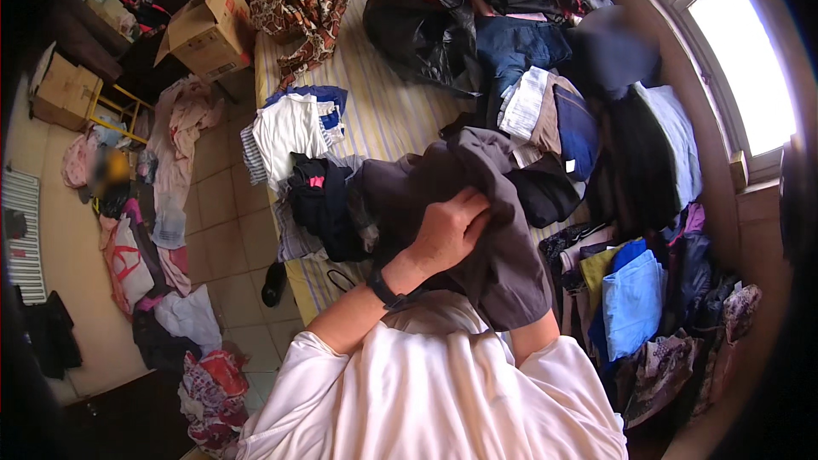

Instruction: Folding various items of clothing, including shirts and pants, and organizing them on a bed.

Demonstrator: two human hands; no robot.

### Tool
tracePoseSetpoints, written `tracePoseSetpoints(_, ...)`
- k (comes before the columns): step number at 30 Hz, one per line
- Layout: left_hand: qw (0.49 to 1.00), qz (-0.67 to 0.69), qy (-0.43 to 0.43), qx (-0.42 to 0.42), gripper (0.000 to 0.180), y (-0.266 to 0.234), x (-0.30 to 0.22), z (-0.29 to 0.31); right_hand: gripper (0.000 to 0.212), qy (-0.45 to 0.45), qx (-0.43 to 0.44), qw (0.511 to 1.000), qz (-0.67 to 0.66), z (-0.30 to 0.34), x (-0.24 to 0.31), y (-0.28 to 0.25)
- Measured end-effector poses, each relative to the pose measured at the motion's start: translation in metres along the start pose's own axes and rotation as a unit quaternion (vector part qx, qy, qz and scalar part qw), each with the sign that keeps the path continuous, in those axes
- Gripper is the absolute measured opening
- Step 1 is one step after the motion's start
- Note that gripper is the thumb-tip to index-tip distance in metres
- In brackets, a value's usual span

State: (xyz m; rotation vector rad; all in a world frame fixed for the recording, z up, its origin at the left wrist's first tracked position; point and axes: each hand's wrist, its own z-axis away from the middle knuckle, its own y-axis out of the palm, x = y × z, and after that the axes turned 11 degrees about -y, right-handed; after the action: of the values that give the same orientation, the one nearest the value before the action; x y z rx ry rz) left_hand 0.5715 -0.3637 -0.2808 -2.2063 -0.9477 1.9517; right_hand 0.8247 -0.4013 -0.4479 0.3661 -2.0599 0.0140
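A dark grey-brown garment [417, 187] is bunched up in front of me above the bed; its kind does not show in these folds. My left hand [452, 226], with a dark watch on the wrist, is closed with curled fingers on the cloth near its middle. The right forearm [537, 336] runs up under a hanging part of the same garment, so my right hand is hidden by the cloth. Left of the garment lies a black piece of clothing [322, 209] with a small pink patch. Behind that is a folded white garment [290, 136].
Folded clothes, including a light blue piece [633, 302], are stacked on the right below the window [741, 60]. A black plastic bag [422, 25] and a brown patterned cloth [298, 13] lie on the striped bed [375, 111]. More clothes and a cardboard box [209, 30] stand left.
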Motion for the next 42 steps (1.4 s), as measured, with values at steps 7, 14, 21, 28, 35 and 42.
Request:
tracePoseSetpoints(7, 0.839, 0.240, -0.043, 0.487, 0.010, -0.037, -0.051, 0.045, 0.055, -0.044, -0.126, 0.991, 0.001, -0.011, 0.019, -0.041)
tracePoseSetpoints(14, 0.991, -0.025, -0.130, 0.030, 0.010, -0.057, 0.012, 0.055, 0.068, -0.022, 0.165, 0.986, -0.013, -0.024, 0.195, -0.060)
tracePoseSetpoints(21, 0.987, 0.017, -0.128, -0.092, 0.014, -0.078, 0.013, 0.010, 0.034, 0.295, 0.447, 0.841, -0.071, 0.027, 0.139, -0.036)
tracePoseSetpoints(28, 0.941, -0.144, -0.147, -0.270, 0.018, -0.124, 0.144, -0.069, 0.043, 0.170, 0.523, 0.829, -0.098, 0.092, 0.179, -0.054)
tracePoseSetpoints(35, 0.872, -0.282, -0.269, -0.295, 0.026, -0.170, 0.224, -0.088, 0.052, 0.035, 0.357, 0.916, 0.178, 0.086, 0.226, -0.117)
tracePoseSetpoints(42, 0.931, -0.201, -0.086, -0.292, 0.019, -0.144, 0.149, -0.052, 0.046, 0.114, 0.255, 0.957, 0.074, 0.100, 0.217, -0.140)
